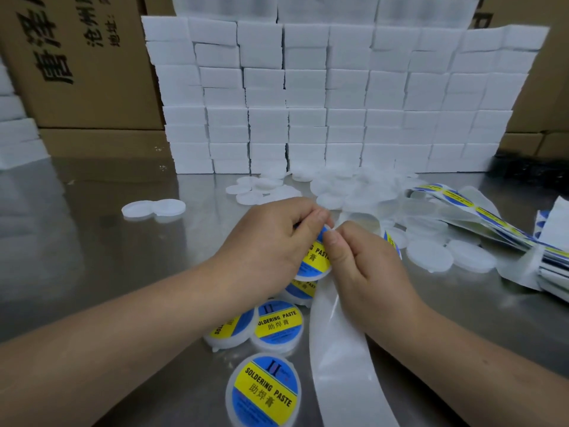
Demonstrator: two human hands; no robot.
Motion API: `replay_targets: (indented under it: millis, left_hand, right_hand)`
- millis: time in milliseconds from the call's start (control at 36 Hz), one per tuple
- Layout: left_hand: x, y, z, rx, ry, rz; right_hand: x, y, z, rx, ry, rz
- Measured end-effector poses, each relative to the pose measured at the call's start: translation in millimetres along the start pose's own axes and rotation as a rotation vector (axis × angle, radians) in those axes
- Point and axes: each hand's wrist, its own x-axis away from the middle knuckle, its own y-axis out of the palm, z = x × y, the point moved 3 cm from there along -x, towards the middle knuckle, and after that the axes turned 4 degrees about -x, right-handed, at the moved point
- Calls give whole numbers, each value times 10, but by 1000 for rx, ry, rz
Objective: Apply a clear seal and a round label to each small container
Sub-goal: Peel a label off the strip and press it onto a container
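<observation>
Head view: a labelled container [314, 257] is held tilted above the table [123, 272], gripped from the left by the left hand [277, 238], whose fingers are curled over its upper edge. The right hand [366, 266] is closed in a pinch at that same edge, thumb against forefinger, right beside the left fingertips. What is pinched cannot be made out; it is judged to be a clear seal, since a pale backing strip [335, 349] runs from under this hand down toward the viewer.

The round label is already on this container, so the sealing step is judged to be in hand. Four labelled containers [278, 326] lie just below the hands. Plain white blanks [429, 257] are heaped to the right and beyond, near the label strips [480, 211]. White boxes [308, 103] are stacked behind.

Next, the seal would need to be laid across the rim and pressed flat, the container being kept steady meanwhile. Then the piece could be set down with the others and a blank taken.
</observation>
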Motion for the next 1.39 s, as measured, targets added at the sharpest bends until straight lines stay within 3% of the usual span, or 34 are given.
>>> replay_targets:
  millis: [139,361,639,806,1000,1056,1111,1222,1389]
  left_hand:
    - [-16,23,3,300,-111,-142]
    - [-57,59,-73,233,-141,-156]
    - [-158,-52,-236,-91,-128,13]
    - [-154,4,-330,-387,-248,-223]
    - [-148,41,-423,-754,-126,-277]
    - [-160,35,-358,-689,-45,-174]
    - [-163,13,-292,-431,-93,-101]
    - [-151,57,-200,64,-270,-213]
    - [-145,78,-89,344,-345,-266]
  right_hand:
    - [-26,-50,78,37,24,80]
    - [-75,-53,147,66,21,102]
    - [-71,-77,195,-39,19,85]
    - [-75,-51,206,-64,68,63]
    - [-60,-47,176,-116,-21,20]
    - [-57,-40,167,-107,-54,18]
    - [-46,-39,152,-107,-108,28]
    - [-8,-63,70,-138,-270,69]
    - [44,-86,-103,-185,-485,44]
